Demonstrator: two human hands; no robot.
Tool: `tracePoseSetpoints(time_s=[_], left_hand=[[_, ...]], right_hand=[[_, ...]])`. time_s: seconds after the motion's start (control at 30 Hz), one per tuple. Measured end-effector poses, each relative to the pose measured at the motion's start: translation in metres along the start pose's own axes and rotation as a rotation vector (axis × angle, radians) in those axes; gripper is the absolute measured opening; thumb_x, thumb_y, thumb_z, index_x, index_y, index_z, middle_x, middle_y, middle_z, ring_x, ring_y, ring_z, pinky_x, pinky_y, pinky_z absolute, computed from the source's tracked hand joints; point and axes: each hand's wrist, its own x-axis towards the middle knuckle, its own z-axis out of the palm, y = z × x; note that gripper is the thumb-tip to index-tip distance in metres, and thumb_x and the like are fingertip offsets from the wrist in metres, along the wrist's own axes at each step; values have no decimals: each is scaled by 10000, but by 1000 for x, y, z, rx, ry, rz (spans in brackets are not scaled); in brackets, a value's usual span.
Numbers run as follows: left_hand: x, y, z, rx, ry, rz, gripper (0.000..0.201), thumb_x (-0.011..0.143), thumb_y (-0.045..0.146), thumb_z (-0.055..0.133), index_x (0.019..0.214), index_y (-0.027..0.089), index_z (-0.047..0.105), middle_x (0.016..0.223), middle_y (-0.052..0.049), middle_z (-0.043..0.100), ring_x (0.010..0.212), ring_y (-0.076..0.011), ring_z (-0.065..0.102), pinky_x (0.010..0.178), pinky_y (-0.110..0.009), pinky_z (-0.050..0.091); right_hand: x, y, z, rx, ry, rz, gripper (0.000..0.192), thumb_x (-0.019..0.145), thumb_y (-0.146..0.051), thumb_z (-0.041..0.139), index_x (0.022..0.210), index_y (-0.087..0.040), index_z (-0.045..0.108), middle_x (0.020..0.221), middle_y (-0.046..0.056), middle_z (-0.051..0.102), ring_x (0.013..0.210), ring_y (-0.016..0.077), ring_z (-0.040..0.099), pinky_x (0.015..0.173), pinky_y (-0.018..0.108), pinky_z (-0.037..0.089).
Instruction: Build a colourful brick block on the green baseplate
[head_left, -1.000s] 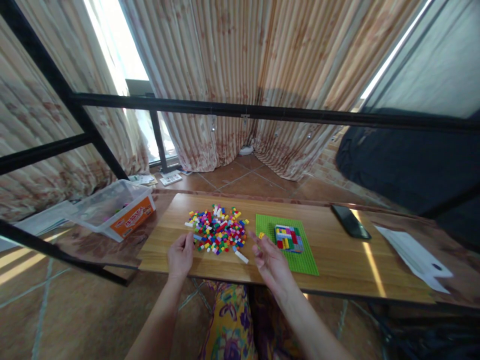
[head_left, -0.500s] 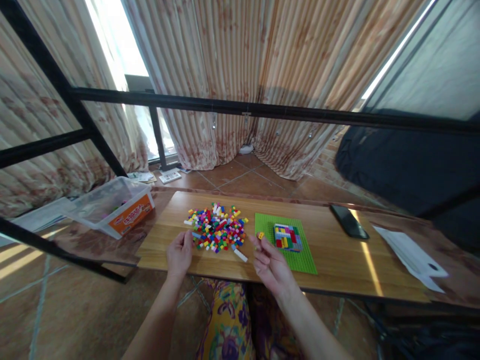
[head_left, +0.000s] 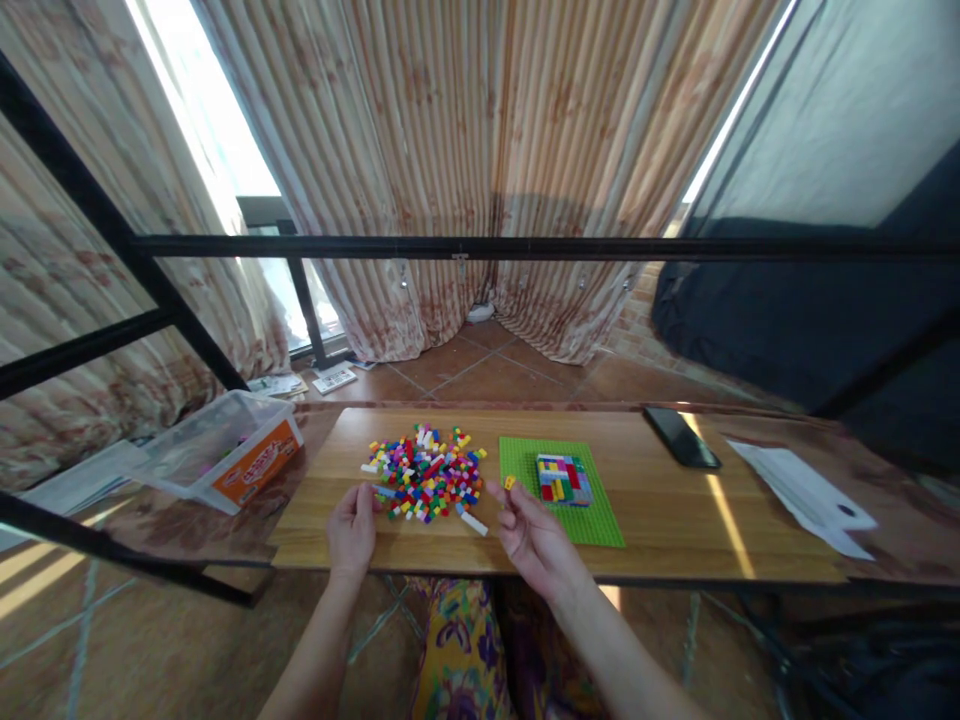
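While the right hand hangs just in front of the green baseplate, its grip pinches a small yellow brick at the fingertips, level with the baseplate's near-left edge. On the baseplate sits a flat block of joined coloured bricks. Left of the baseplate lies the loose brick pile, and the left hand rests at the pile's near-left edge, fingers curled loosely and holding nothing that can be seen. Well right of the baseplate on the worktop lie a dark phone and a white paper; far left of it stands a clear plastic tub.
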Motion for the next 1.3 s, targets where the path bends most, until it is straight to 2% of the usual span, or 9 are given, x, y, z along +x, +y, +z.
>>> tracePoseSetpoints(time_s=[0.1, 0.17, 0.23, 0.33, 0.4, 0.63, 0.8, 1.03, 1.3], left_hand=[[-8, 14, 4, -66, -2, 25, 349, 852, 482, 476, 693, 196, 595, 645, -4, 618, 646, -158, 572, 642, -255, 442], [-24, 34, 12, -198, -80, 58, 344, 827, 515, 526, 828, 188, 633, 775, -28, 668, 759, -179, 613, 721, -276, 484], [-47, 58, 23, -325, -214, 83, 369, 811, 516, 570, 969, 192, 650, 948, -58, 690, 905, -202, 630, 818, -303, 499], [-82, 91, 42, -532, -456, 75, 434, 794, 464, 635, 1173, 253, 612, 1227, -74, 629, 1101, -222, 604, 958, -335, 475], [-98, 106, 54, -622, -551, 22, 489, 784, 430, 659, 1241, 279, 571, 1272, -74, 608, 1150, -231, 587, 984, -347, 470], [-106, 119, 81, -707, -502, -94, 488, 732, 374, 708, 1190, 269, 577, 1312, -69, 581, 1224, -217, 545, 1016, -321, 451], [-116, 124, 90, -806, -504, -222, 378, 766, 447, 670, 1074, 238, 602, 1083, -66, 673, 1034, -193, 642, 926, -323, 506], [-127, 125, 95, -939, -464, -363, 329, 710, 462, 730, 913, 232, 607, 890, -16, 656, 857, -142, 644, 817, -268, 526], [-137, 127, 104, -892, -447, -335, 303, 688, 343, 740, 911, 179, 616, 844, -16, 650, 814, -148, 628, 792, -266, 500]], right_hand=[[-3, -3, 2, 4, -11, 1, 164, 728, -219, 770, 843, -193, 656, 1034, 51, 740, 574, 53, 632, 471, 136, 495], [-5, -4, 3, -4, -9, -2, 179, 722, -219, 775, 857, -190, 663, 1031, 64, 741, 647, 79, 672, 497, 145, 507], [-7, -3, 3, -8, -21, -13, 182, 723, -227, 775, 866, -192, 669, 1038, 65, 739, 772, 114, 701, 583, 179, 542], [-8, -2, -1, 1, -78, -31, 168, 733, -245, 767, 863, -194, 675, 1087, 65, 725, 958, 151, 688, 780, 256, 557], [-9, -3, -4, 7, -96, -47, 168, 736, -256, 763, 871, -195, 683, 1108, 58, 718, 995, 151, 676, 853, 273, 535], [-17, -10, -4, 8, -121, -89, 173, 751, -254, 745, 906, -195, 697, 1071, 54, 723, 1008, 155, 665, 888, 285, 518], [-22, -3, 2, 3, -169, -63, 244, 759, -266, 737, 991, -201, 693, 1019, 54, 727, 985, 168, 667, 875, 314, 532], [-25, 0, -8, 44, -149, -59, 162, 749, -233, 741, 897, -190, 691, 965, 47, 719, 982, 170, 654, 885, 306, 520], [-35, -5, -16, 76, -126, -80, 215, 712, -245, 777, 902, -181, 698, 931, 42, 702, 980, 170, 634, 940, 308, 469]])
